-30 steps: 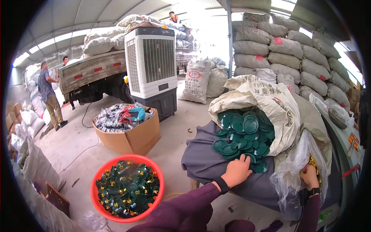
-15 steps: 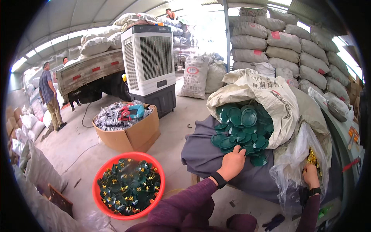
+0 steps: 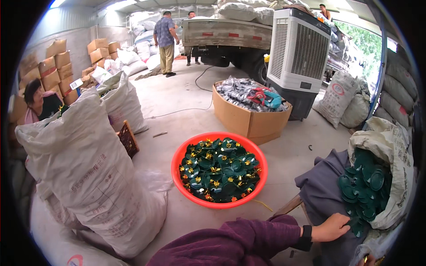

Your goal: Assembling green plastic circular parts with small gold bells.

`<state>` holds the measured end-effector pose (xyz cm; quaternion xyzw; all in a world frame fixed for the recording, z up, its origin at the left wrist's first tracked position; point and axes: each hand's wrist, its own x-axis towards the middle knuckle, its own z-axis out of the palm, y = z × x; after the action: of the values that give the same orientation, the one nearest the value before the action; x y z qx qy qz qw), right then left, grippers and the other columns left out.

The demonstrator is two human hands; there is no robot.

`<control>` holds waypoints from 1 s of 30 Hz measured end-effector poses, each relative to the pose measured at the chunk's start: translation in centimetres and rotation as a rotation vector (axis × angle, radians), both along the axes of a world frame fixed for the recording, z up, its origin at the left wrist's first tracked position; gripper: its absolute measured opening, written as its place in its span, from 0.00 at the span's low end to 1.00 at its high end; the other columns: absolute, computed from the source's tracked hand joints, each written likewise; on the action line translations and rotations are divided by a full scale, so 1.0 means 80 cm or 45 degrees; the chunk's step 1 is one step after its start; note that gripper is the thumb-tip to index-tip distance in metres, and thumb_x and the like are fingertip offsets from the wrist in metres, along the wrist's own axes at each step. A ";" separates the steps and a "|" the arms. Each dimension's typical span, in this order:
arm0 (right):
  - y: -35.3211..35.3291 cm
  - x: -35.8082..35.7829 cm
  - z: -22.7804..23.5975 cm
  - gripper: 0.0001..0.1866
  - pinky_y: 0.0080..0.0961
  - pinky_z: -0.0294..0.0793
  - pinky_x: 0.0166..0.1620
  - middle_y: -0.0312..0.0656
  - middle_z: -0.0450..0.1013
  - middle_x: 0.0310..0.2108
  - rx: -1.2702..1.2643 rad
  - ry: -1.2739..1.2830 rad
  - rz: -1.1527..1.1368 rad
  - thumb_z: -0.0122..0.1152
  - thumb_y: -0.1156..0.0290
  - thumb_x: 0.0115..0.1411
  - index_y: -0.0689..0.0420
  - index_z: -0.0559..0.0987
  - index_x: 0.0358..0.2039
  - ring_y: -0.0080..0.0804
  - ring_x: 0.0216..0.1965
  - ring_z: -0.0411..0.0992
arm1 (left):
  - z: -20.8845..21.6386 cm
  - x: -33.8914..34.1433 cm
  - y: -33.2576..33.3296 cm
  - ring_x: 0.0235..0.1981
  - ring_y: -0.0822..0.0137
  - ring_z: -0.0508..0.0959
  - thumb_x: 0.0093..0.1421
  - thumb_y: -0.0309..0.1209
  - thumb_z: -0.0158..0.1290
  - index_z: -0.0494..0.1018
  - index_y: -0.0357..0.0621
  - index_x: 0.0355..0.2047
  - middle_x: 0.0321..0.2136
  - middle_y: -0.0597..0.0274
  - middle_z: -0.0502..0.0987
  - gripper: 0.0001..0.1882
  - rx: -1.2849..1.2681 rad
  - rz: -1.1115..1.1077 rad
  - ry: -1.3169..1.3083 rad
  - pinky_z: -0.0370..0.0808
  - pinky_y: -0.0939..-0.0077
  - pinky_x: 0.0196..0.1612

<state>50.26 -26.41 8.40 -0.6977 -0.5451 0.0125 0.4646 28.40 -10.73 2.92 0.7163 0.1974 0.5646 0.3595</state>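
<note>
My left hand (image 3: 330,228), with a dark band at its wrist, reaches to the edge of a heap of dark green round plastic discs (image 3: 363,181). Its fingertips close on one green disc (image 3: 356,226) at the heap's near side. The heap spills from the mouth of a white woven sack (image 3: 401,153) onto a grey-purple cloth (image 3: 326,177). At the lower right edge only a little of my right hand (image 3: 369,262) shows, its fingers around a shiny gold foil piece (image 3: 366,257). The rest of that hand is cut off.
An orange-red basin (image 3: 175,170) on the floor holds green discs with gold pieces. Behind it stand a cardboard box (image 3: 235,117) of wrapped items and an air cooler (image 3: 295,53). Tall white sacks (image 3: 95,186) rise at left, near a seated person (image 3: 42,104). People stand by a truck (image 3: 226,33).
My view has swung left, so the basin now sits mid-picture and the disc heap at right. My left hand stays at the heap's near edge; my right hand has mostly left the picture.
</note>
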 end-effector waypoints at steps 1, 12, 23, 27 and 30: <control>0.003 -0.011 -0.007 0.15 0.27 0.70 0.44 0.48 0.73 0.38 0.090 0.153 0.169 0.58 0.70 0.59 0.67 0.72 0.42 0.35 0.40 0.70 | 0.004 -0.003 -0.006 0.24 0.45 0.68 0.52 0.27 0.50 0.63 0.31 0.23 0.19 0.42 0.65 0.10 -0.007 0.005 0.004 0.63 0.58 0.27; 0.033 -0.144 -0.028 0.11 0.24 0.71 0.41 0.41 0.70 0.36 -0.019 0.055 0.530 0.55 0.78 0.59 0.66 0.72 0.42 0.27 0.36 0.70 | -0.028 -0.011 -0.051 0.27 0.42 0.68 0.46 0.25 0.49 0.63 0.31 0.21 0.21 0.40 0.68 0.08 -0.234 -0.109 -0.035 0.63 0.56 0.29; 0.076 -0.183 -0.040 0.12 0.17 0.69 0.39 0.36 0.68 0.35 -0.101 0.787 0.707 0.56 0.85 0.52 0.64 0.72 0.38 0.20 0.37 0.68 | -0.005 -0.094 -0.040 0.21 0.75 0.74 0.54 0.25 0.48 0.71 0.37 0.32 0.23 0.63 0.73 0.06 -0.740 -0.370 0.176 0.71 0.78 0.22; 0.087 -0.160 -0.047 0.13 0.14 0.69 0.32 0.35 0.70 0.32 -0.055 0.976 0.859 0.57 0.83 0.54 0.64 0.72 0.41 0.17 0.31 0.69 | 0.018 -0.092 -0.037 0.19 0.79 0.73 0.55 0.23 0.47 0.71 0.37 0.40 0.25 0.68 0.73 0.12 -0.838 -0.534 0.052 0.69 0.85 0.21; 0.076 -0.145 -0.053 0.13 0.14 0.70 0.32 0.34 0.70 0.33 -0.035 0.907 0.819 0.58 0.81 0.54 0.63 0.73 0.42 0.16 0.31 0.69 | 0.024 -0.075 -0.048 0.18 0.79 0.71 0.53 0.22 0.45 0.69 0.33 0.31 0.21 0.65 0.72 0.06 -0.852 -0.475 0.120 0.68 0.81 0.21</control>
<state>38.67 -20.35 4.17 -0.4519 -0.5400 0.4013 0.5858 22.42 -14.55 4.85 0.6081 0.2534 0.3602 0.6605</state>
